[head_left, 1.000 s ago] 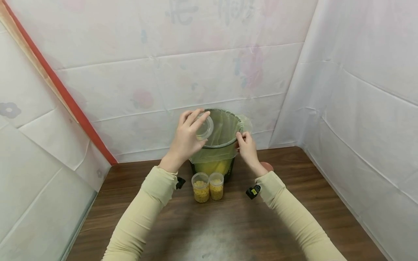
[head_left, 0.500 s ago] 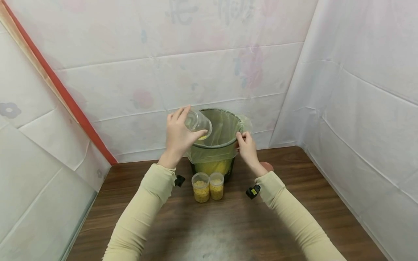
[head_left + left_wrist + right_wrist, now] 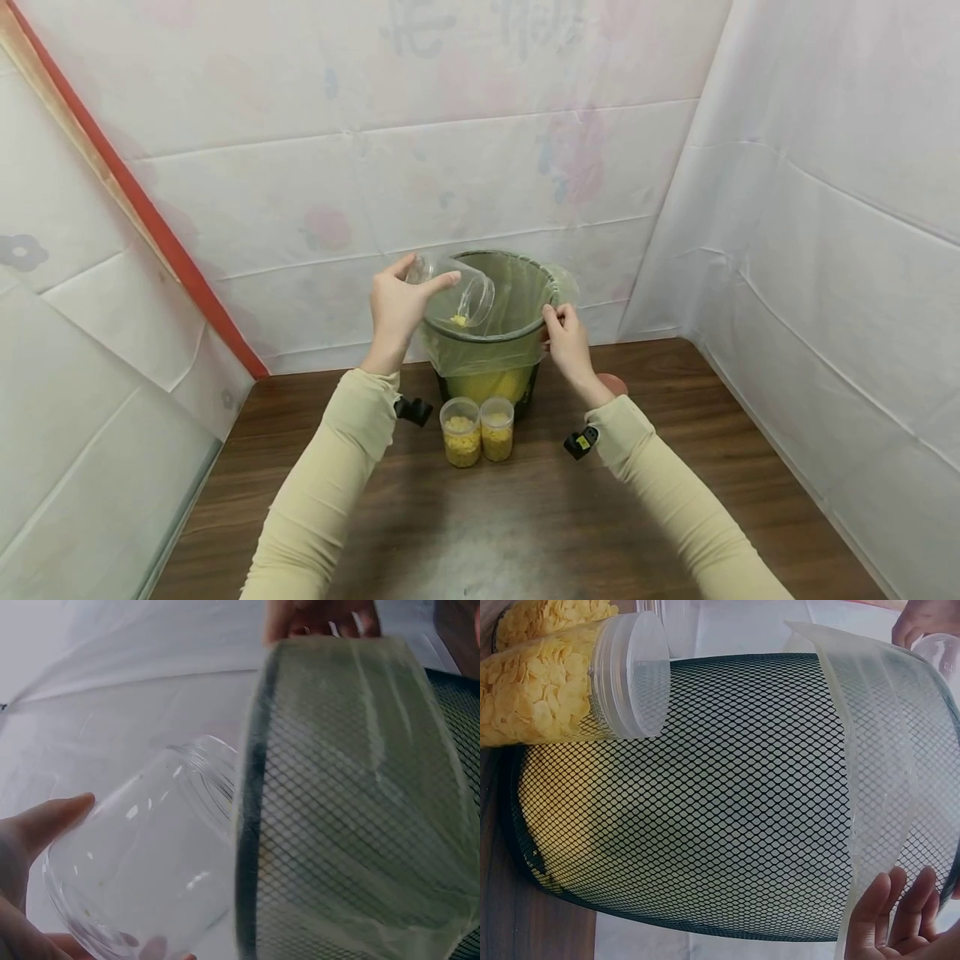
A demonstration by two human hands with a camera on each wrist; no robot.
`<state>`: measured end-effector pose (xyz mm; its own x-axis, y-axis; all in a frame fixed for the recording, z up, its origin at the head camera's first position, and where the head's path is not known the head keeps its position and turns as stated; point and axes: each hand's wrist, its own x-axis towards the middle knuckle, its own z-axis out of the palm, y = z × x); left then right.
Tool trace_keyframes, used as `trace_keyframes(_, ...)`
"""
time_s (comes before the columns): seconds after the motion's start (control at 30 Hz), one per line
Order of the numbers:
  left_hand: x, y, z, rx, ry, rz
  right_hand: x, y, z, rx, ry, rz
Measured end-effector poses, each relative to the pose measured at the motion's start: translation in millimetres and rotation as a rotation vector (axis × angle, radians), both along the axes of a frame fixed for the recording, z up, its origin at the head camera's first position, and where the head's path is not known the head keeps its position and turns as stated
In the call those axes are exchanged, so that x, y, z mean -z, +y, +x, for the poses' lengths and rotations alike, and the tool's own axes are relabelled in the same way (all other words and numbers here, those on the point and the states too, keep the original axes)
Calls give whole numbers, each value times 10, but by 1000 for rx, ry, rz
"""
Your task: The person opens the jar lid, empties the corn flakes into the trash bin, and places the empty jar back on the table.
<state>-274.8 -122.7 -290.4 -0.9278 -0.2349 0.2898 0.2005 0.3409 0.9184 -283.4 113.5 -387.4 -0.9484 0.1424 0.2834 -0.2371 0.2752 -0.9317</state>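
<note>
My left hand (image 3: 396, 310) grips a clear plastic jar (image 3: 150, 847), tipped on its side with its mouth over the left rim of a dark mesh bin (image 3: 742, 787). A few yellow flakes (image 3: 459, 320) lie by the jar's mouth. Lining the bin is a pale green translucent bag (image 3: 877, 750), folded down over the rim. At the right rim, my right hand (image 3: 568, 337) pinches the bag's edge with its thumb and fingers. Yellow shows low in the bin through the mesh.
Two jars, a wider one (image 3: 462, 433) and a narrower one (image 3: 497, 429), stand before the bin with yellow flakes inside. A reddish round thing (image 3: 613, 382) lies partly behind my right wrist. White sheets (image 3: 375, 192) hang around the brown wooden table (image 3: 480, 533).
My left hand has shifted left and turned, so the jar has swung to a sideways tilt with more of its side showing. My right hand stays at the rim.
</note>
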Motion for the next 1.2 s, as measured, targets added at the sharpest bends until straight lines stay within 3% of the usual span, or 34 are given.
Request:
trace_keyframes(0.1, -39, 0, -2, 7, -34, 15, -6, 4, 4, 3, -4, -5)
trace_keyframes(0.2, -78, 26, -1, -9, -17, -85, -16, 3, 5, 8, -2, -5)
trace_keyframes(0.57, -119, 236, 63, -32, 128, -365, -19, 2, -7, 24, 8, -9)
trace_keyframes(0.83, -141, 339, 81, 44, 230, -581, -14, -10, -8, 10, 12, -10)
trace_keyframes(1.03, -136, 370, 87, 142, 463, -810, -26, -16, 0, 14, 2, -2)
trace_keyframes(1.13, -122, 373, 81, 176, 576, -866, -35, -17, 3, 8, -2, 2)
trace_keyframes(1.2, -116, 372, 75, 184, 615, -890, -38, -18, 3, 8, -5, -2)
